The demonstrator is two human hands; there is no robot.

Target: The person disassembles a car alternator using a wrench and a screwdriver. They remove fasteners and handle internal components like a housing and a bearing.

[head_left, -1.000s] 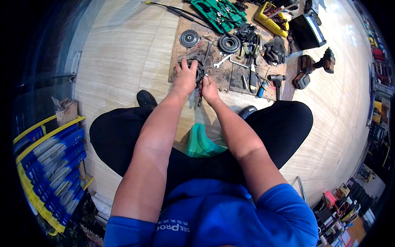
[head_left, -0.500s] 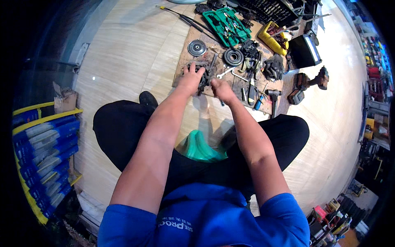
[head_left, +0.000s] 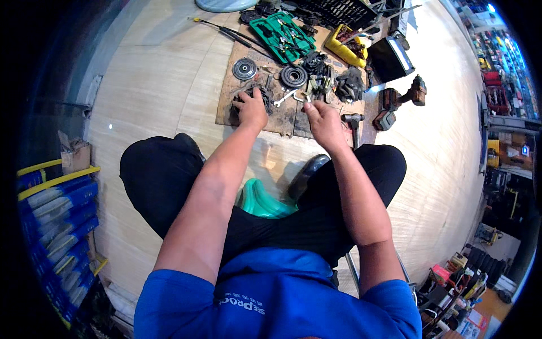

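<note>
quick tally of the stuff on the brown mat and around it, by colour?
Green: 1, the open tool case
Yellow: 1, the tray
Dark round discs: 3, one loose at left, one at centre, one under the left hand
Silver: 1, the wrench
Total: 6

Hands have separated: a second ago both were pressed together over one dark metal part. Now the left hand (head_left: 252,110) lies alone on the round dark part (head_left: 244,103), while the right hand (head_left: 323,120) has shifted rightward, near a small wrench (head_left: 282,98) between the hands.
</note>
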